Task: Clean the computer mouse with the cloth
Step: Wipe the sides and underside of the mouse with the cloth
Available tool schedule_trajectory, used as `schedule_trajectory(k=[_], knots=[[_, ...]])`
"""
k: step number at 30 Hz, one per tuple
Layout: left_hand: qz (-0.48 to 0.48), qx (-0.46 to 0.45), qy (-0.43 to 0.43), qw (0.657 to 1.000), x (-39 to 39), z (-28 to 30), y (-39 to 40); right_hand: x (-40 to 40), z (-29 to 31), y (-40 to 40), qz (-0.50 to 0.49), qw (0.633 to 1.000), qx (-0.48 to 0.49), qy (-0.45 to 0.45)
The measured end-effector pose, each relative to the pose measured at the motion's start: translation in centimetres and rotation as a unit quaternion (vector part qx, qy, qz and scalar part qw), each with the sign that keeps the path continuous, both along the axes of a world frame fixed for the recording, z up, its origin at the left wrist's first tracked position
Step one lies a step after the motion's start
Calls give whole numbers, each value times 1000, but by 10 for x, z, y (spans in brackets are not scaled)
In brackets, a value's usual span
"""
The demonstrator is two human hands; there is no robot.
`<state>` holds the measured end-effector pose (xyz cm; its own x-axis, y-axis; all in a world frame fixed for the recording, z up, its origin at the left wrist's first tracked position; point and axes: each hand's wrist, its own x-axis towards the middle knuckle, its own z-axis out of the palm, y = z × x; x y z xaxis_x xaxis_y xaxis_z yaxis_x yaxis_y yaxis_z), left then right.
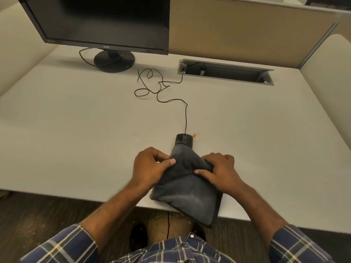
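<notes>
Pinching the dark cloth (185,185) from both sides, the left hand (150,167) and right hand (218,169) drape it over the mouse (184,142), whose front peeks out ahead. Its cable (161,86) snakes across the surface (76,130) toward the monitor (100,23).

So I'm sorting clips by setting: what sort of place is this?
Likely an office cubicle: a monitor on a desk, a partition behind, and a cable tray.

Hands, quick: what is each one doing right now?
Left hand: fingers pinch the grey cloth draped over the mouse.
Right hand: grips the same cloth from the other side.
</notes>
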<state>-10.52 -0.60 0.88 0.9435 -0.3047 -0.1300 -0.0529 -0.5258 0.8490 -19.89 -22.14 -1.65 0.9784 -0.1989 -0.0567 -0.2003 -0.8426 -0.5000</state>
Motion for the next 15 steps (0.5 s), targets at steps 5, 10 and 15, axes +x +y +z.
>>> schedule_trajectory(k=[5,10,15], knots=[[68,-23,-33,997,17,9,20,18,18,27,0,998,34,-61],[123,-51,-172,976,27,15,27,48,19,88,-102,985,112,-83],[0,-19,-162,987,22,-11,28,56,4,112,-106,979,156,-76]])
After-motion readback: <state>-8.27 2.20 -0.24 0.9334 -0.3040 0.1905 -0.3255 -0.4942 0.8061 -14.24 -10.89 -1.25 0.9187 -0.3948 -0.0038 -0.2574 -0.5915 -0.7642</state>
